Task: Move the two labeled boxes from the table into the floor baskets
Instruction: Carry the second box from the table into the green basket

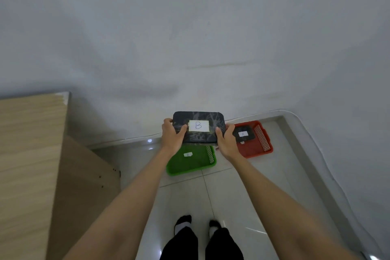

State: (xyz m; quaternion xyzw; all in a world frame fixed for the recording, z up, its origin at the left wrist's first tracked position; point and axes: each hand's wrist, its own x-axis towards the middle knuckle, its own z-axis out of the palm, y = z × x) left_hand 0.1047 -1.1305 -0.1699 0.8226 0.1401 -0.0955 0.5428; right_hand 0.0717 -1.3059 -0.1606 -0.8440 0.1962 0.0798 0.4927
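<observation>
I hold a dark patterned box (198, 116) with a white label marked B out in front of me, above the floor. My left hand (172, 136) grips its left end and my right hand (225, 140) grips its right end. Directly below it a green basket (191, 164) with a small white label rests on the tiled floor. To the right stands a red basket (256, 148), and inside it lies a dark box labeled A (243, 134).
A light wooden table (29, 154) fills the left side, its edge close to my left arm. A white wall runs behind the baskets, with a thin cable along its base. My feet in socks (183, 225) stand on glossy white tiles.
</observation>
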